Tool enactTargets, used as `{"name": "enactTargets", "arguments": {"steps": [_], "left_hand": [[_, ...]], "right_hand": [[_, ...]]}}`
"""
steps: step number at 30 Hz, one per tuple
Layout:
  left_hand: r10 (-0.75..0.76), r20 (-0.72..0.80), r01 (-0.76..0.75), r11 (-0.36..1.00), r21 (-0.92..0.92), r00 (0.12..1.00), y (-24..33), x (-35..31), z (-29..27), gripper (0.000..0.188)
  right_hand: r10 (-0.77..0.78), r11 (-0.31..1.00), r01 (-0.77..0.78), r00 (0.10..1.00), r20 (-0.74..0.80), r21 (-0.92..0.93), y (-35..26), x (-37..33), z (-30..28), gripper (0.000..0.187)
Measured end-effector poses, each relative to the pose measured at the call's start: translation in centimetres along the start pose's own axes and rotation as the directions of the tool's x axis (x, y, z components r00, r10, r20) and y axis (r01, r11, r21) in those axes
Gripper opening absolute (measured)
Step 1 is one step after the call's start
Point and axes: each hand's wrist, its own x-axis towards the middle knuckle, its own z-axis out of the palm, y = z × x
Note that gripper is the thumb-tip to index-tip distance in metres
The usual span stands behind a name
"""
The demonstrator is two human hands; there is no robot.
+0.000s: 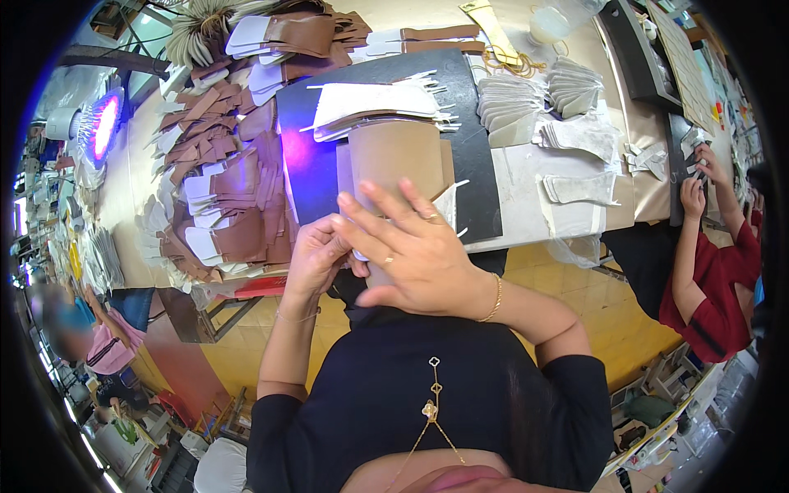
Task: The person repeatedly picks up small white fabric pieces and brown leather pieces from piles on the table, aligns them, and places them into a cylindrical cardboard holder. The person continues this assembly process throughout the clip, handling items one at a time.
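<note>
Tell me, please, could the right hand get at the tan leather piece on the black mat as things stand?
Probably yes: the right hand hovers just before the tan leather piece, with nothing between them.

Upper left: heap of brown and white cut pieces (218,193). Top centre: rubber bands (511,60). Upper right: grey piece stacks (538,103). Right edge: co-worker's red sleeve (723,287).

A mat (477,164) was laid on the table (526,193), directly ahead of the two hands. The left hand (316,255) and right hand (415,251) were held together at the table's near edge, over a cut piece (394,156) lying on the mat. Behind it, a stack of cut pieces (374,103) was placed. Heaped pieces (222,189) were spread to the left; fanned stacks (534,94) were set to the right. A co-worker (711,279) was seated at the far right.
</note>
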Motion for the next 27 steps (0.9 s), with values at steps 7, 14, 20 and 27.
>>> {"name": "enactTargets", "arguments": {"steps": [7,14,20,27], "left_hand": [[-0.057,-0.026,0.056,0.998,-0.02,0.998,-0.4,0.4,-0.3,0.023],[0.127,-0.099,-0.109,0.978,0.176,0.987,3.2,-0.6,3.0,0.015],[0.566,0.223,-0.545,0.497,0.676,0.793,6.6,-1.4,6.7,0.018],[0.568,-0.425,-0.31,0.786,0.536,0.705,7.6,-5.2,-1.8,0.013]], "right_hand": [[0.426,0.635,-0.11,0.875,-0.229,0.764,2.2,-3.4,4.2,0.087],[0.327,0.915,-0.201,0.878,-0.351,0.349,4.0,-3.2,-3.8,0.081],[-0.043,0.999,0.036,0.98,0.193,0.039,-1.3,3.4,-11.8,0.075],[0.052,0.966,0.077,0.877,-0.479,0.245,-1.2,7.5,-14.0,0.046]]}}
